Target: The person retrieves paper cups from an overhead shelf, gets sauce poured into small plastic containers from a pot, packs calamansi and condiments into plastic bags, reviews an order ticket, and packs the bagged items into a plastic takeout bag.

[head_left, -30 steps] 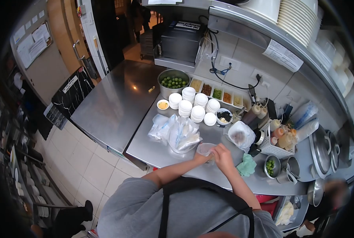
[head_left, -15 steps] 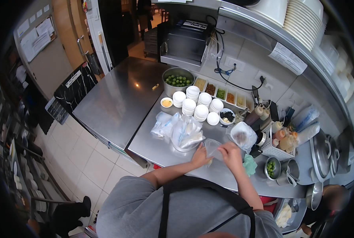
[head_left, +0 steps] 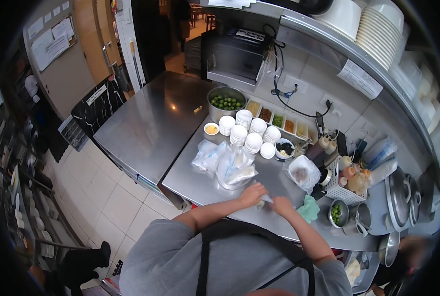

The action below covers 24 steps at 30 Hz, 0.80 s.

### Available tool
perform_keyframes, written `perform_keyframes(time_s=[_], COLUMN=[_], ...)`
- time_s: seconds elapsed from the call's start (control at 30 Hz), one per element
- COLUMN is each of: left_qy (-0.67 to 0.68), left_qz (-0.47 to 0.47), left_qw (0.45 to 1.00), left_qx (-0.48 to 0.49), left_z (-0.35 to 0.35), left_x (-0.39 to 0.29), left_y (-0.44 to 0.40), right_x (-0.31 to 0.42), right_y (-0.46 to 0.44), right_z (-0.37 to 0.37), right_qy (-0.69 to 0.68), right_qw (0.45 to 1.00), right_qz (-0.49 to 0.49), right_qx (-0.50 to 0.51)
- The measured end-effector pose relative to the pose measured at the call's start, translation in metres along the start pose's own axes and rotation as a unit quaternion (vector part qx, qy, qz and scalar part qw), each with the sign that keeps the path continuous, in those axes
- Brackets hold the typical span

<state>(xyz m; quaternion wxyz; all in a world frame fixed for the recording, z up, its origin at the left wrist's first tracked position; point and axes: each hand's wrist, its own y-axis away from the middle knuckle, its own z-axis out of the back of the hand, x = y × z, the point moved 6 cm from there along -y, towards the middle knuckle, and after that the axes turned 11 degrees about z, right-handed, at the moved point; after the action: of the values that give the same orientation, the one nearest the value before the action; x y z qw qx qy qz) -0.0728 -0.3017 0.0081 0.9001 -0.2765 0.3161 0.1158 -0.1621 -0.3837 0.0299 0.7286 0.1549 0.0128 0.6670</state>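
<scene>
My left hand [head_left: 253,194] and my right hand [head_left: 282,206] are close together over the front of the steel counter, fingers closed. Stretched between them is a small clear plastic bag [head_left: 267,198], twisted narrow, with something pale at its lower part that I cannot make out. Just beyond my left hand stands a bowl [head_left: 228,186] heaped with filled, knotted plastic bags [head_left: 235,164]. More plastic bags [head_left: 207,155] lie at its left. To the right of my right hand is a crumpled green plastic bag [head_left: 308,209].
Stacked white cups [head_left: 253,142] stand behind the bowl, near a pot of green limes [head_left: 227,102] and ingredient containers [head_left: 277,121]. A white basket of bottles [head_left: 345,190] and a small bowl of green fruit [head_left: 337,213] are at right. Another person's legs [head_left: 84,261] show lower left.
The clear bag was spread open and upright between my hands; now it is drawn narrow. My right hand has come down, and the view has shifted slightly.
</scene>
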Motion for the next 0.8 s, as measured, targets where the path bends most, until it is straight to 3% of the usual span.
perform_keyframes(time_s=[0.03,0.07,0.13,0.17,0.23,0.27,0.33,0.37,0.4,0.43,0.47,0.53,0.57,0.63,0.67,0.7,0.77,0.8], left_qy=[-0.016,-0.016,-0.032,-0.033,-0.038,-0.039,-0.048,-0.048,-0.040,-0.031,-0.032,0.032,0.106,0.271,0.361,0.363,0.060,0.060], left_qz=[-0.025,-0.024,-0.070,-0.069,-0.097,-0.098,-0.125,-0.125,-0.137,-0.149,-0.150,-0.059,0.014,0.142,0.196,0.196,0.186,0.183], left_qw=[1.000,1.000,0.997,0.997,0.994,0.994,0.990,0.990,0.989,0.988,0.987,0.993,0.984,0.936,0.897,0.896,0.981,0.981], left_qx=[0.009,0.007,-0.003,-0.001,0.017,0.019,0.044,0.045,0.042,0.039,0.040,0.101,0.143,0.175,0.165,0.166,-0.003,-0.002], left_z=[-0.002,0.001,0.009,0.012,0.017,0.024,0.037,0.041,0.046,0.049,0.053,0.061,0.061,0.044,0.029,0.019,0.025,0.004], left_x=[-0.002,-0.002,-0.013,-0.014,-0.019,-0.021,-0.029,-0.030,-0.033,-0.037,-0.044,-0.064,-0.081,-0.114,-0.128,-0.142,-0.157,-0.132], left_y=[0.001,0.002,0.005,0.004,0.001,-0.003,-0.011,-0.016,-0.020,-0.023,-0.026,-0.034,-0.038,-0.046,-0.049,-0.057,-0.072,-0.078], right_x=[-0.003,0.003,0.016,0.018,0.019,0.021,0.027,0.026,0.026,0.028,0.018,0.007,-0.004,-0.052,-0.070,-0.080,-0.060,-0.027], right_y=[0.007,0.016,0.038,0.044,0.056,0.061,0.072,0.078,0.086,0.093,0.094,0.108,0.107,0.094,0.079,0.047,-0.017,-0.025], right_z=[-0.007,0.000,0.010,0.008,0.006,0.010,0.037,0.044,0.064,0.080,0.085,0.107,0.099,0.060,0.035,-0.004,-0.066,-0.064], right_qy=[-0.130,-0.129,-0.381,-0.382,-0.581,-0.583,-0.453,-0.454,-0.283,-0.101,-0.101,0.141,0.141,0.079,-0.023,-0.245,-0.592,-0.576], right_qw=[0.991,0.991,0.923,0.923,0.811,0.810,0.882,0.882,0.937,0.956,0.956,0.912,0.912,0.891,0.879,0.837,0.663,0.714], right_qz=[-0.006,-0.005,-0.046,-0.045,-0.036,-0.036,0.030,0.030,0.077,0.120,0.120,0.127,0.125,0.010,-0.025,-0.036,-0.038,-0.123], right_qx=[0.020,0.021,0.020,0.021,-0.061,-0.062,-0.124,-0.124,-0.190,-0.249,-0.249,-0.364,-0.365,-0.447,-0.476,-0.487,-0.457,-0.380])
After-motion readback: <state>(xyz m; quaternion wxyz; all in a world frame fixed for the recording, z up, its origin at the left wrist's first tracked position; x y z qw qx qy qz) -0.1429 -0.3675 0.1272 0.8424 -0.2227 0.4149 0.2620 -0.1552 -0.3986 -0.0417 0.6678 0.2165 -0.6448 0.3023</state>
